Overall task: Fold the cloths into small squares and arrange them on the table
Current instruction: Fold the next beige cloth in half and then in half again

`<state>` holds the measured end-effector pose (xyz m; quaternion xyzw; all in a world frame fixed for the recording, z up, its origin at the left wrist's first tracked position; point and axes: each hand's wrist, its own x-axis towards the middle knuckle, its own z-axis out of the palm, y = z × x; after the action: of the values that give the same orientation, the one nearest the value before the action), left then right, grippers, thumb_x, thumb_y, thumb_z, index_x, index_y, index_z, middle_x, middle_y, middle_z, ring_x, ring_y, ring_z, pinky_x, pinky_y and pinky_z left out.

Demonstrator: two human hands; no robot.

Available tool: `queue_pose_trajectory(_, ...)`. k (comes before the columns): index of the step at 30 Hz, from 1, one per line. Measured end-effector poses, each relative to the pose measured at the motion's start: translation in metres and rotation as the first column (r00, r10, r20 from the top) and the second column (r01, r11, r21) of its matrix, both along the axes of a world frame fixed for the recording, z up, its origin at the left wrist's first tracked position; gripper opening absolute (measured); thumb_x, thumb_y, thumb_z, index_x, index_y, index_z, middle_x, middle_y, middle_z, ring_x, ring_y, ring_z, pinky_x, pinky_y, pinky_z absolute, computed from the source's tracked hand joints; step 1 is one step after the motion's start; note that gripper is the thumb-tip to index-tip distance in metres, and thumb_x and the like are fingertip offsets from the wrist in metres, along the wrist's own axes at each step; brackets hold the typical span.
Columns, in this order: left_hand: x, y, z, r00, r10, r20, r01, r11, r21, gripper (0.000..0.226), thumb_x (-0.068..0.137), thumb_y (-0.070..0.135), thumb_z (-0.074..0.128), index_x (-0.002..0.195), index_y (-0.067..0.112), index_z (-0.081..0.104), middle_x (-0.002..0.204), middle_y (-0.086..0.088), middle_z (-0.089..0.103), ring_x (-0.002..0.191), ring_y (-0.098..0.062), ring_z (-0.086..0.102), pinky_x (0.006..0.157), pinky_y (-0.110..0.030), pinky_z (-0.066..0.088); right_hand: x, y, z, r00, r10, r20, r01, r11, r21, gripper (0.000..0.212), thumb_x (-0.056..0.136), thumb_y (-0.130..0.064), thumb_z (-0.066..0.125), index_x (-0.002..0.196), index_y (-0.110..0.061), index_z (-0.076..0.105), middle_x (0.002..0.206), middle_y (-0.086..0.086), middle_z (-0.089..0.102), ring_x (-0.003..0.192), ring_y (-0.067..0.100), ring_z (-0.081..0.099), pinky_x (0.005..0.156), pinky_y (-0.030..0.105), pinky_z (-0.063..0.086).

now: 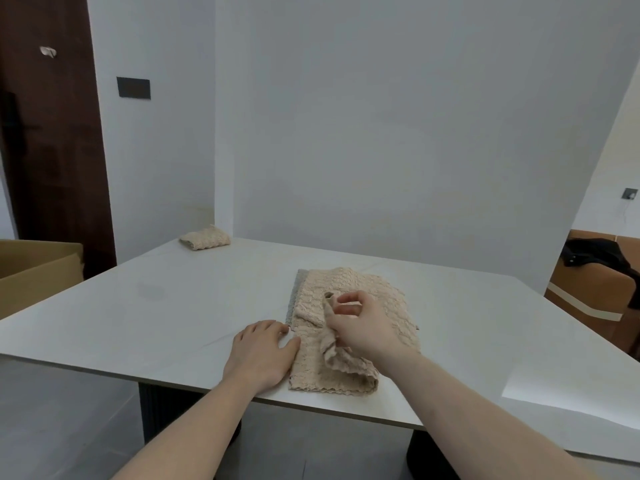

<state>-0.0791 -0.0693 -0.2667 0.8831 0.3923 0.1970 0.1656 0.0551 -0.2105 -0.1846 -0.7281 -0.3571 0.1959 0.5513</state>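
Two beige textured cloths: one folded cloth [205, 238] at the white table's [145, 306] far-left corner, one spread cloth [349, 289] near the front edge. Right hand [363, 327] pinches its lifted corner; left hand [261, 351] lies flat, fingers open, touching its left edge.

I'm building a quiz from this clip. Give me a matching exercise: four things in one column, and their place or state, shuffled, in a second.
Things:
1. left hand
2. right hand
3. folded cloth
4. cardboard box

Places or states:
A. beside the table's left edge
B. pinching up a beige cloth's corner
C. at the far left corner of the table
D. flat on the table, beside the cloth pile

Pairs: 1-D, 2-B, 3-C, 4-A
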Motion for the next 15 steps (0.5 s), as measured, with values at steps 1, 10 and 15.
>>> queue_pose_trajectory(1, 0.0, 0.001, 0.001, 1.0, 0.003, 0.017, -0.002, 1.0, -0.012, 0.053, 0.095, 0.063, 0.035, 0.135, 0.036, 0.057, 0.147, 0.014, 0.051, 0.14, -0.013, 0.039, 0.118, -0.035, 0.026, -0.004, 0.001, -0.003, 1.0, 0.019, 0.01, -0.019, 1.0, -0.016, 0.031, 0.087, -0.033, 0.076, 0.11, -0.028, 0.057, 0.107, -0.009, 0.072, 0.088, 0.014, 0.075, 0.066, 0.032, 0.062)
queue_pose_trajectory(10, -0.005, -0.001, 0.004, 0.978, -0.031, 0.208, 0.058, 0.991, -0.122, 0.038, 0.09, 0.071, 0.042, 0.108, 0.044, 0.063, 0.132, 0.02, 0.054, 0.126, -0.008, 0.047, 0.108, -0.035, 0.038, 0.013, -0.025, -0.016, 0.957, -0.078, 0.281, 0.063, 0.996, 0.062, 0.029, 0.088, -0.009, 0.062, 0.103, -0.034, 0.061, 0.105, -0.017, 0.068, 0.071, 0.008, 0.068, 0.063, 0.026, 0.057)
queue_pose_trajectory(15, -0.006, -0.003, 0.007, 0.952, -0.086, 0.294, 0.127, 0.984, -0.122, 0.043, 0.071, 0.081, 0.061, 0.09, 0.044, 0.071, 0.12, 0.031, 0.05, 0.118, 0.001, 0.042, 0.103, -0.029, 0.036, 0.041, -0.05, -0.054, 0.938, -0.151, 0.311, 0.153, 0.988, 0.019, 0.015, 0.092, -0.025, 0.066, 0.103, -0.035, 0.062, 0.107, -0.019, 0.066, 0.085, 0.001, 0.063, 0.076, 0.021, 0.048)
